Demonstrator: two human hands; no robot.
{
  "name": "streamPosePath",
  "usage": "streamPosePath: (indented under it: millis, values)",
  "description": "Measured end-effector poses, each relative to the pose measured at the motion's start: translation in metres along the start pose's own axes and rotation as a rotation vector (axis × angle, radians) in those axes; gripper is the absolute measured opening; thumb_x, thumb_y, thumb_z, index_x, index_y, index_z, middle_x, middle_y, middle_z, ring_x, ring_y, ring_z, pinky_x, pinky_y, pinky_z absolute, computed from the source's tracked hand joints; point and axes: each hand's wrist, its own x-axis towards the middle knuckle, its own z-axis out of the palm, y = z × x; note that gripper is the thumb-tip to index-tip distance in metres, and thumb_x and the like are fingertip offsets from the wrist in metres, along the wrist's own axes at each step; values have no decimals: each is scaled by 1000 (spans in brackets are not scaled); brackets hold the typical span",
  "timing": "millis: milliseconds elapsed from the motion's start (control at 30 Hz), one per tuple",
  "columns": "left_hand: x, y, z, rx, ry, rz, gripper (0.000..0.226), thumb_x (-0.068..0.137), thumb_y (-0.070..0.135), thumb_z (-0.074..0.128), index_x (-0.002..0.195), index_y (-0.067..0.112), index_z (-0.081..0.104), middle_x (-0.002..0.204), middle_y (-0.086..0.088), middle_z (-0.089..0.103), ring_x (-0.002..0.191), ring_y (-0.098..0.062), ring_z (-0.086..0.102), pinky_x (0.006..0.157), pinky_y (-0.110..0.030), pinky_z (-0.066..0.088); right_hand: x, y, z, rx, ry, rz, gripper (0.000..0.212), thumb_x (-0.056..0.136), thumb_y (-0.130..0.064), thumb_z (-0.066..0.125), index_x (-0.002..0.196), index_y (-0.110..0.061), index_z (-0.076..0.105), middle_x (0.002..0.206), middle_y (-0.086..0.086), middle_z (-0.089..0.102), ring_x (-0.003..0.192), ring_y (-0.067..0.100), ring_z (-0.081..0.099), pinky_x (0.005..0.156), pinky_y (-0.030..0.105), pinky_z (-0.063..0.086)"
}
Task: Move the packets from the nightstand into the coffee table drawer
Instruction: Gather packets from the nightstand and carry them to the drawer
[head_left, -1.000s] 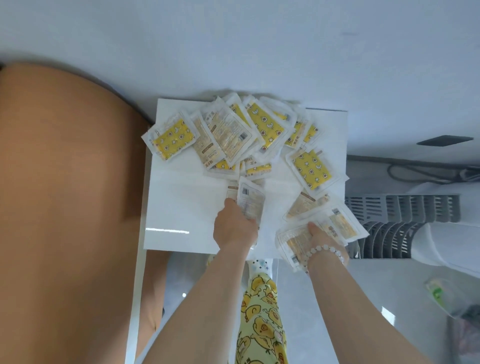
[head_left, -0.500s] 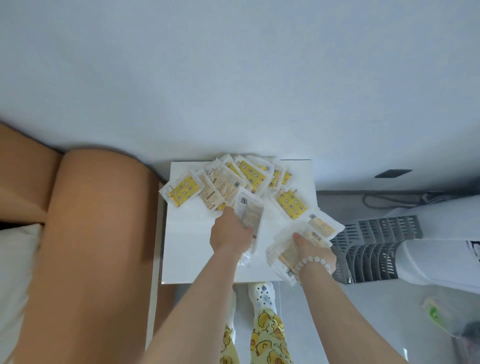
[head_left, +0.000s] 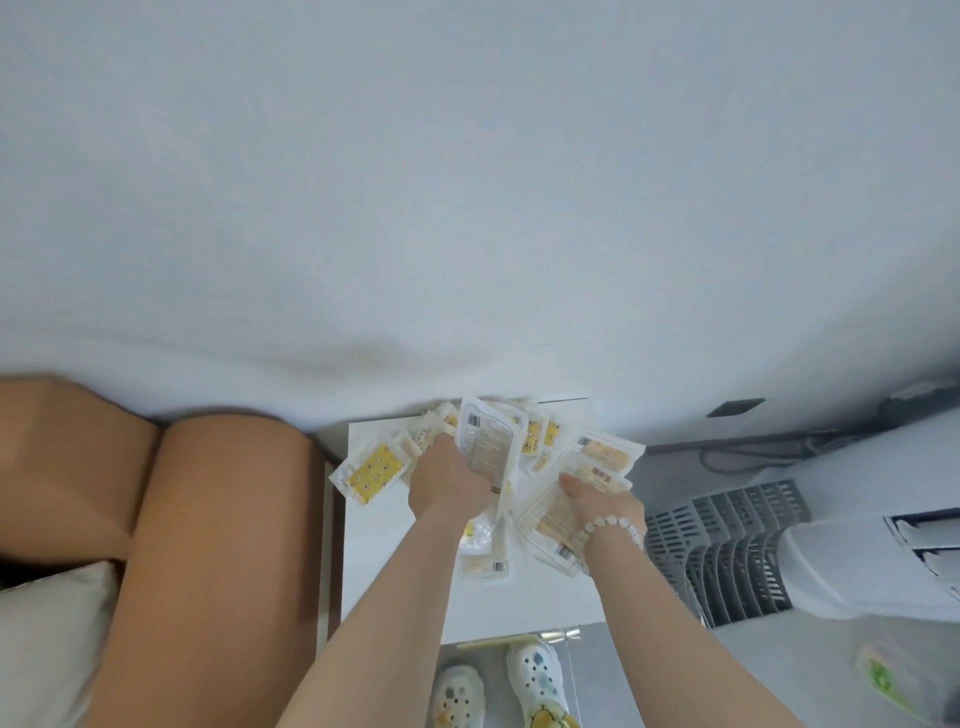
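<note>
Several clear packets with yellow and tan contents lie heaped at the back of the white nightstand (head_left: 395, 582). My left hand (head_left: 448, 480) grips a small stack of packets (head_left: 487, 447), their label side facing me, lifted above the top. My right hand (head_left: 605, 506), with a bead bracelet on the wrist, holds another bunch of tan packets (head_left: 550, 525) over the right part of the nightstand. One yellow packet (head_left: 371, 470) lies alone at the left edge. The coffee table drawer is out of sight.
A tan padded headboard (head_left: 208, 545) stands left of the nightstand, with a pillow (head_left: 47, 639) at the lower left. A white and grey appliance (head_left: 779, 551) with a vent grille sits close on the right, cables behind it. My shoes (head_left: 498, 686) are on the grey floor.
The camera has tilted up, so the nightstand sits lower in view. Both hands have gathered more packets and raised them off the top; the left stack now stands higher.
</note>
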Motion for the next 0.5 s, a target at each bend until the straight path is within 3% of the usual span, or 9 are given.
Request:
streamPosePath:
  millis: [133, 300, 500]
  values:
    - [-13, 30, -15, 17, -10, 70, 33, 84, 15, 62, 112, 10, 46, 99, -3, 56, 92, -24, 56, 64, -30, 44, -18, -19, -22, 75, -2, -21, 54, 77, -42, 74, 112, -4, 58, 89, 6, 56, 92, 27, 60, 74, 31, 46]
    - [-41, 89, -31, 4, -17, 235, 24, 82, 14, 61, 95, 12, 41, 75, 5, 41, 80, -23, 51, 59, -28, 39, -44, -38, -79, 157, 74, -67, 62, 77, -48, 72, 116, -2, 56, 94, 7, 56, 101, 28, 62, 79, 32, 50]
    - [-109, 143, -5, 57, -181, 496, 31, 81, 22, 67, 96, 12, 41, 91, -1, 49, 83, -23, 49, 65, -29, 39, -74, 4, -156, 480, 249, -20, 56, 71, -41, 79, 110, -6, 59, 107, 9, 66, 98, 27, 65, 87, 35, 53]
